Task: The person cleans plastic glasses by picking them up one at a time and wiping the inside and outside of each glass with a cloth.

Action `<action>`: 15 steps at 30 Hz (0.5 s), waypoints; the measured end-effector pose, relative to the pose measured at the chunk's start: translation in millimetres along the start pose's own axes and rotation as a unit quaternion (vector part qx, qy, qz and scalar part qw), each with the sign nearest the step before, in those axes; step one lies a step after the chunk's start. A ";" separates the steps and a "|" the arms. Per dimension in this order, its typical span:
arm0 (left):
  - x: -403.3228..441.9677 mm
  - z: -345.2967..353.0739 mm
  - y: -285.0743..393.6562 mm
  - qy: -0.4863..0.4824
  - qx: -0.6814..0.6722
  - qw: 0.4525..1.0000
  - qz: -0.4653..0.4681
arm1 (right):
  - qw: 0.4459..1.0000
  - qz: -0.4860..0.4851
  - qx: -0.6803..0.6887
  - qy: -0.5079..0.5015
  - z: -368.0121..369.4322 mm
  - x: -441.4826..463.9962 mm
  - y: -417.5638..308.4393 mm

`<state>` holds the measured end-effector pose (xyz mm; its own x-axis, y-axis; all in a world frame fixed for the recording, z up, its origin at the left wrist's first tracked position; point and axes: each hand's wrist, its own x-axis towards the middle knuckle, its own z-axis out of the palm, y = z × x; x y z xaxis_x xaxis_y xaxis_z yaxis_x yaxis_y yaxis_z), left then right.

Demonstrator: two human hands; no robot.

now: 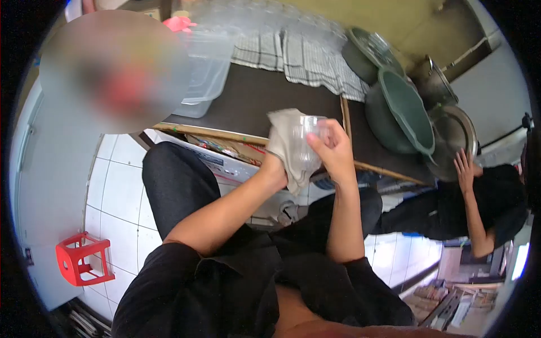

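Above my lap I hold a clear cup [306, 147] that looks like glass or plastic. My right hand [336, 153] grips its right side, thumb and fingers closed round it. A pale beige cloth [286, 135] lies against the cup's left side and hangs below it. My left hand [275, 167] is wrapped in this cloth, so its fingers are mostly hidden; it holds the cloth against the cup.
Checked cloths [307, 62] lie on the dark table [248, 98], with rows of clear cups [270, 19] behind. A clear plastic box [211, 70] stands left. Green basins [397, 115] and metal pots [453, 132] stand right, beside a co-worker [484, 197]. A red stool [84, 259] is on the floor.
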<state>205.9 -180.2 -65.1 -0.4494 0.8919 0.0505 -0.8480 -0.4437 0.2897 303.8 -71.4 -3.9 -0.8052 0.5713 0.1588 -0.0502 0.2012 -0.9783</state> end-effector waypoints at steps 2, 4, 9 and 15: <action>-5.9 4.1 1.4 -0.002 0.063 0.998 0.013 | 0.995 0.021 -0.098 0.010 3.4 -5.8 -13.6; -9.7 7.8 1.1 0.015 0.070 0.997 0.010 | 0.981 0.035 -0.191 0.010 18.0 -10.8 -32.8; -21.2 24.4 17.0 0.084 0.077 0.992 0.059 | 0.931 -0.096 -0.347 0.055 46.9 -19.2 -56.3; -17.6 -2.3 34.2 0.048 0.057 0.997 0.007 | 0.993 -0.047 -0.042 -0.100 43.7 -9.8 -33.9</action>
<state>184.1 -211.3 -58.3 -0.4899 0.8711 -0.0349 -0.8070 -0.4380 0.3962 287.6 -118.6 21.9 -0.9011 0.3793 0.2101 -0.0872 0.3161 -0.9447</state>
